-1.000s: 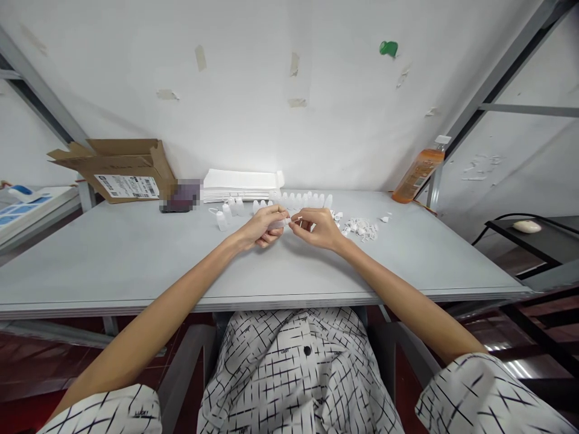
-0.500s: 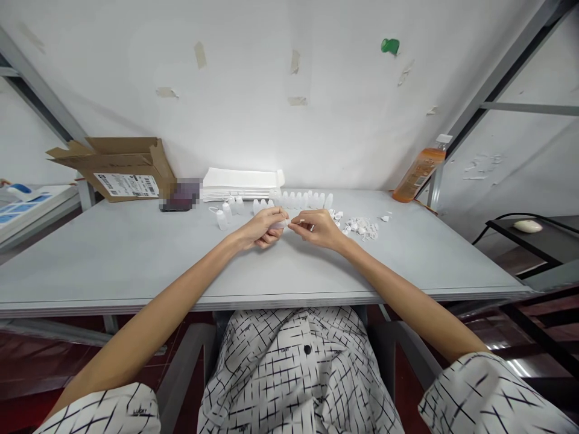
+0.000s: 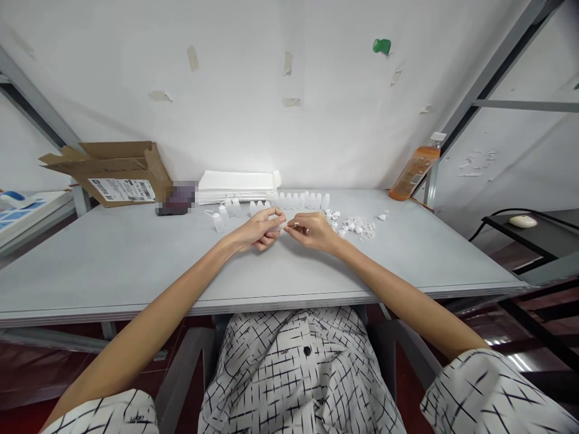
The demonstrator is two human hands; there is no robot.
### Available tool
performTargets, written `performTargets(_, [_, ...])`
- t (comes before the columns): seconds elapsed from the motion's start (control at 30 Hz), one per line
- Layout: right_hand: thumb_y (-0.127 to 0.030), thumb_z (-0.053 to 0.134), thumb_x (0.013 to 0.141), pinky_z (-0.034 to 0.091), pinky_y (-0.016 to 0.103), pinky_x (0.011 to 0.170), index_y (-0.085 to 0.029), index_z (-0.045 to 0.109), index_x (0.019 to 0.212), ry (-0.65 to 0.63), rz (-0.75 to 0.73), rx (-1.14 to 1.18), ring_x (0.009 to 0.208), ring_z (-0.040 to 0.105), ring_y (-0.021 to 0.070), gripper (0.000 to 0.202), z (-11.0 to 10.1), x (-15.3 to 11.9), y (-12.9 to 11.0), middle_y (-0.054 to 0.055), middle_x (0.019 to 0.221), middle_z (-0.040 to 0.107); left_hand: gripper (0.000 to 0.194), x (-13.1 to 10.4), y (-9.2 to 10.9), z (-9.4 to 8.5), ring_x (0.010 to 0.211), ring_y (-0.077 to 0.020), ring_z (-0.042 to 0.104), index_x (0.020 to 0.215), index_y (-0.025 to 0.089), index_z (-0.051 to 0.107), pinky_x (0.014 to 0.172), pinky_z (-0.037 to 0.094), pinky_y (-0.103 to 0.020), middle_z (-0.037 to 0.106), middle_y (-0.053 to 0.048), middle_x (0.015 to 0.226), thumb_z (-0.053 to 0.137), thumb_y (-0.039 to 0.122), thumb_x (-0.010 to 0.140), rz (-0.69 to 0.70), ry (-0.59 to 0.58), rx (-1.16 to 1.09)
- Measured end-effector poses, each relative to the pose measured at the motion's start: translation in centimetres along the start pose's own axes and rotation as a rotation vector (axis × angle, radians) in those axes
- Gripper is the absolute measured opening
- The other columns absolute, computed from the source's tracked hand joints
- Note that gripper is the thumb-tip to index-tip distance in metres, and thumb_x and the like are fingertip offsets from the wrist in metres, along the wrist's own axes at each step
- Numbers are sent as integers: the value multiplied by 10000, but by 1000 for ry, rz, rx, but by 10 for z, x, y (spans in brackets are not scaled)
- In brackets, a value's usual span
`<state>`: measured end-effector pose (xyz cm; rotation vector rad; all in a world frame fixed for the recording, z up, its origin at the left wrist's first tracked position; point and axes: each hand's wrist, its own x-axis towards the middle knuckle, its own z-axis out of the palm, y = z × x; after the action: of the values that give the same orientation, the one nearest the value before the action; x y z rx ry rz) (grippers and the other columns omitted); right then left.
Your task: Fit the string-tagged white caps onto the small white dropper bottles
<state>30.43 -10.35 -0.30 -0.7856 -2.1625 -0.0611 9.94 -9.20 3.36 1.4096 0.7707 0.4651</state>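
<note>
My left hand (image 3: 259, 231) is closed around a small translucent plastic bottle (image 3: 277, 227), which lies on its side with its mouth towards the right. At that mouth, my right hand (image 3: 315, 231) pinches a small white plastic cap piece (image 3: 297, 225); fingers partly hide it, so how it sits on the bottle is unclear. Behind my hands stands a row of several similar bottles (image 3: 302, 201). Left of them are bottles with looped white caps (image 3: 218, 223). Right of my right hand lie loose white caps (image 3: 332, 216) and a pile of small white plastic parts (image 3: 360, 227).
An opened cardboard box (image 3: 122, 175), a blurred dark object (image 3: 177, 199) and a stack of white sheets (image 3: 235, 185) line the table's (image 3: 136, 265) back left. An orange bottle (image 3: 416, 169) leans at the back right. A stray white piece (image 3: 383, 216) lies nearby.
The view has shifted slightly. Both hands keep their hold at the bottle's mouth, with only slight finger movement; nothing has been put down or picked up.
</note>
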Motion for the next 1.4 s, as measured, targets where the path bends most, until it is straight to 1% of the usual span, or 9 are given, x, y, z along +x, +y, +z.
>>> performTargets(0.2, [-243, 541, 922, 406, 246, 536, -154, 670, 718, 19, -1, 39, 505, 514, 110, 258, -6, 3, -6, 28, 590, 617, 385, -1, 3, 3, 414, -28, 194, 947, 261, 411, 385, 126, -114, 265, 101, 612, 634, 571, 895, 27, 7, 32])
performTargets(0.33, [-232, 526, 901, 434, 246, 554, -161, 660, 696, 10, 53, 67, 515, 533, 113, 255, -9, 4, -10, 24, 587, 624, 351, 1, 1, 3, 416, -32, 191, 925, 255, 417, 386, 118, -125, 260, 95, 613, 621, 540, 909, 31, 21, 34])
performTargets(0.43, [-256, 524, 906, 434, 243, 548, -161, 655, 680, 3, 77, 94, 508, 525, 109, 277, -10, 4, -11, 22, 580, 622, 368, 0, 2, 3, 422, -34, 196, 937, 255, 427, 390, 119, -130, 272, 92, 620, 626, 562, 897, 33, 14, 45])
performTargets(0.67, [-306, 538, 920, 421, 232, 531, -160, 631, 646, -54, 111, 150, 488, 506, 97, 324, -13, 4, -10, 17, 556, 613, 404, -3, 3, 4, 430, -35, 203, 958, 252, 432, 399, 125, -138, 279, 91, 627, 619, 603, 887, 29, -17, 94])
performTargets(0.87, [-284, 531, 908, 410, 236, 527, -167, 586, 587, -83, 93, 102, 480, 492, 97, 346, -11, 2, -9, 15, 534, 606, 325, -2, 2, 6, 435, -51, 235, 976, 256, 424, 411, 153, -158, 285, 91, 611, 560, 549, 942, 15, -9, 183])
performTargets(1.0, [-278, 521, 920, 414, 243, 532, -162, 623, 611, -113, 78, 106, 482, 501, 104, 345, -11, 1, -9, 17, 535, 621, 299, -3, 1, 5, 439, -59, 255, 975, 250, 439, 417, 160, -169, 281, 87, 606, 561, 522, 947, 19, -16, 221])
performTargets(1.13, [-285, 524, 932, 422, 249, 544, -157, 653, 637, -152, 110, 139, 489, 507, 108, 347, -13, 2, -11, 21, 551, 643, 288, -4, 2, 3, 438, -63, 255, 972, 248, 450, 412, 169, -165, 285, 83, 601, 539, 522, 957, 38, -36, 248])
performTargets(1.27, [-277, 542, 931, 411, 237, 535, -152, 645, 610, -160, 168, 213, 466, 504, 100, 359, -15, 4, -13, 10, 514, 635, 246, -2, 1, 3, 422, -57, 243, 956, 247, 446, 398, 168, -145, 302, 79, 599, 503, 485, 971, 2, 12, 221])
performTargets(1.4, [-251, 541, 919, 392, 230, 520, -148, 632, 573, -152, 167, 227, 451, 486, 92, 372, -18, 6, -15, 9, 494, 625, 198, 2, 0, 4, 401, -55, 227, 951, 249, 443, 380, 161, -134, 305, 81, 591, 443, 445, 982, -23, 88, 171])
